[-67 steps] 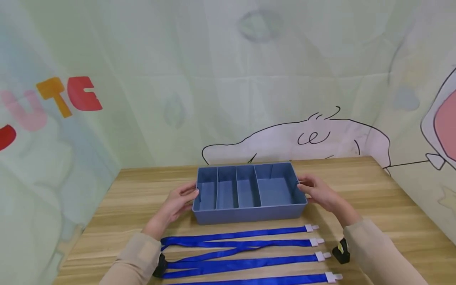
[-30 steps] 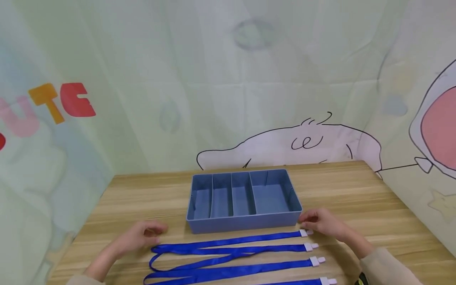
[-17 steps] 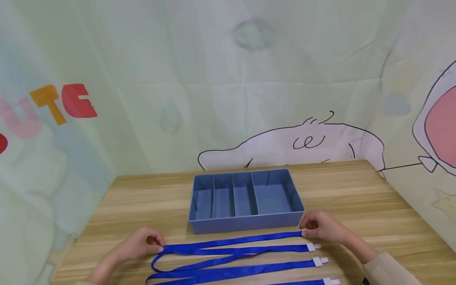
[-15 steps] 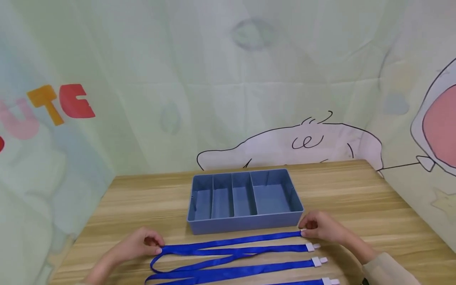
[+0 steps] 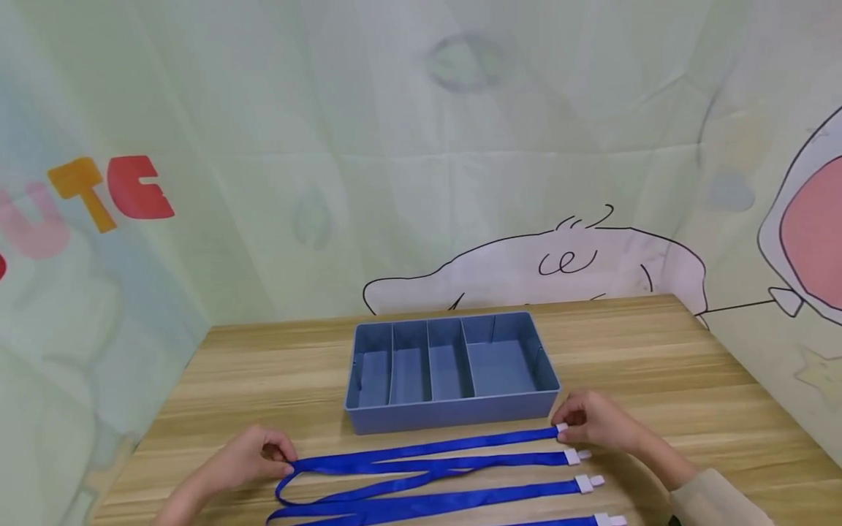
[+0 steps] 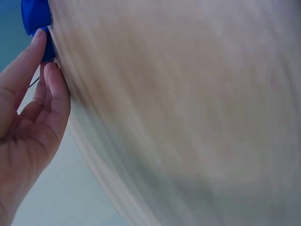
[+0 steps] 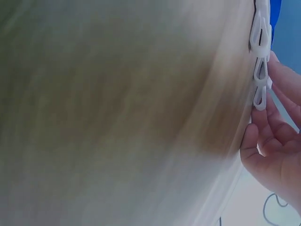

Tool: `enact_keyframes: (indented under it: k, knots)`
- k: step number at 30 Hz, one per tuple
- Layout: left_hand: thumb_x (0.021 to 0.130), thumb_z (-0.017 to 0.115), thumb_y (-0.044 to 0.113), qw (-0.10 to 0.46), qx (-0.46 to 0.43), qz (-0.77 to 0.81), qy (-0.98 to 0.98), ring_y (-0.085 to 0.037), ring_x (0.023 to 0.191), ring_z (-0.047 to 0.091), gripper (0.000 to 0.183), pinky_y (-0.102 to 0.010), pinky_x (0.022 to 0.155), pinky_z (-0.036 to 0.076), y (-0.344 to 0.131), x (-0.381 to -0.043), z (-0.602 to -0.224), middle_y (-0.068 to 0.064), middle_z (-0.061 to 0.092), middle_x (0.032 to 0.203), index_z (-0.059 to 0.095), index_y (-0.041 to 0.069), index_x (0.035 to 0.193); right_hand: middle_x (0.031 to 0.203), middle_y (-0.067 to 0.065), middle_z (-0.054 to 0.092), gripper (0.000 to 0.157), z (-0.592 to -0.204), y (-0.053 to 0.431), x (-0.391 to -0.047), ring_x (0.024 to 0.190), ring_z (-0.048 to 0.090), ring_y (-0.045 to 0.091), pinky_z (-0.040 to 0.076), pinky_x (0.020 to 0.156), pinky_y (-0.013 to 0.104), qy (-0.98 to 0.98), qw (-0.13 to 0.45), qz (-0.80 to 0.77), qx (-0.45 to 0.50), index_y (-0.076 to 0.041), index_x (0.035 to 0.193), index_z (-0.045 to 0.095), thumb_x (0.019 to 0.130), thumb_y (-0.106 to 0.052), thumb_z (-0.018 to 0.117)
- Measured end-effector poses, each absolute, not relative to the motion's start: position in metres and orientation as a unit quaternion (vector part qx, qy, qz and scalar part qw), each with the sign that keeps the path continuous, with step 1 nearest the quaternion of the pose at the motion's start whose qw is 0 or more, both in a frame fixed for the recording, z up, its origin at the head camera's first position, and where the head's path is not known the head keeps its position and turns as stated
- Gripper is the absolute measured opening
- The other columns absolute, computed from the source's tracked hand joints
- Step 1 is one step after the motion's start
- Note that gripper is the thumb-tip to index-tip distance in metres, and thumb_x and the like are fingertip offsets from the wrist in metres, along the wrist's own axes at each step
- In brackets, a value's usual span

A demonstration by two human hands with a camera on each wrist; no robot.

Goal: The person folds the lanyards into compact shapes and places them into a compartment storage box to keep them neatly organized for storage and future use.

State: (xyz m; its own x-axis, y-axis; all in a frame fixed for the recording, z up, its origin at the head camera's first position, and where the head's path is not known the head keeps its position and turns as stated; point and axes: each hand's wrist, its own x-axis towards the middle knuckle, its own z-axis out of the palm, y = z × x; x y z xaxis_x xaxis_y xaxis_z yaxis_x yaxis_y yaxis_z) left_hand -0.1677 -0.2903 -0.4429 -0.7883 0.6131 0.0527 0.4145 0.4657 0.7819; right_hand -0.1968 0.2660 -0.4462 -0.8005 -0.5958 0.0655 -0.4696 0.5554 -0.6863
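Several blue lanyards with white plastic clips lie side by side across the wooden table. The farthest lanyard (image 5: 454,443) runs between both hands. Its looped left end is pinched between thumb and fingers of my left hand (image 5: 246,456); the left wrist view shows blue ribbon (image 6: 48,47) at those fingertips. At the other end, my right hand (image 5: 598,420) pinches the strap by its white clip (image 5: 562,429), partly covered by the fingers. In the right wrist view, white clips (image 7: 260,70) line up beside the right fingers. Just beyond stands a blue divided box (image 5: 454,414), its compartments empty.
Nearer lanyards (image 5: 473,500) lie close below the held one, the nearest cut off by the frame's bottom. The wooden table (image 5: 263,365) meets a printed cloth backdrop (image 5: 276,183) behind and at both sides.
Both hands have let go of the box's ends and come nearer to take the farthest lanyard's ends. Over the last half second the left hand has shifted slightly left and nearer with its end.
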Motion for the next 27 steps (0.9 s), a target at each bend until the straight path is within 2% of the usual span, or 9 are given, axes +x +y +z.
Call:
enact_keyframes:
  k: [6, 12, 18, 23, 27]
  knots:
    - [0.079, 0.07, 0.001, 0.118, 0.298, 0.431, 0.844, 0.002, 0.065, 0.053, 0.006, -0.02, 0.053, 0.048, -0.288, -0.166, -0.443, 0.007, 0.062, 0.074, 0.065, 0.003, 0.076, 0.074, -0.008, 0.057, 0.012, -0.447, 0.267, -0.196, 0.067, 0.05, 0.003, 0.046, 0.056, 0.021, 0.856, 0.119, -0.406, -0.297, -0.009, 0.082, 0.063, 0.079, -0.014, 0.074]
    - [0.085, 0.065, 0.003, 0.14, 0.271, 0.455, 0.837, -0.001, 0.073, 0.057, 0.001, -0.021, 0.06, 0.05, -0.289, -0.166, -0.44, 0.003, 0.064, 0.081, 0.066, 0.003, 0.084, 0.075, -0.004, 0.057, 0.015, -0.441, 0.27, -0.198, 0.069, 0.052, 0.005, 0.048, 0.06, 0.021, 0.837, 0.16, -0.44, -0.283, -0.004, 0.082, 0.06, 0.08, -0.01, 0.073]
    - [0.09, 0.061, 0.011, 0.191, 0.202, 0.494, 0.824, -0.008, 0.078, 0.061, 0.016, -0.023, 0.066, 0.052, -0.289, -0.167, -0.431, -0.008, 0.066, 0.089, 0.063, -0.003, 0.095, 0.074, -0.002, 0.057, 0.016, -0.433, 0.275, -0.198, 0.068, 0.053, 0.006, 0.047, 0.062, 0.021, 0.831, 0.188, -0.46, -0.25, -0.001, 0.084, 0.058, 0.08, -0.008, 0.072]
    - [0.09, 0.062, 0.013, 0.188, 0.173, 0.508, 0.823, -0.009, 0.081, 0.062, 0.022, -0.024, 0.069, 0.053, -0.286, -0.167, -0.422, -0.014, 0.066, 0.094, 0.063, -0.007, 0.101, 0.076, 0.001, 0.061, 0.016, -0.428, 0.281, -0.197, 0.069, 0.055, 0.007, 0.048, 0.062, 0.022, 0.824, 0.184, -0.48, -0.237, 0.003, 0.088, 0.06, 0.082, -0.008, 0.07]
    - [0.088, 0.064, 0.014, 0.18, 0.151, 0.512, 0.826, -0.009, 0.083, 0.063, 0.027, -0.024, 0.071, 0.053, -0.283, -0.165, -0.418, -0.017, 0.067, 0.096, 0.063, -0.008, 0.102, 0.078, 0.003, 0.063, 0.022, -0.424, 0.286, -0.196, 0.07, 0.057, 0.009, 0.05, 0.063, 0.023, 0.819, 0.183, -0.503, -0.206, 0.007, 0.092, 0.061, 0.081, -0.009, 0.071]
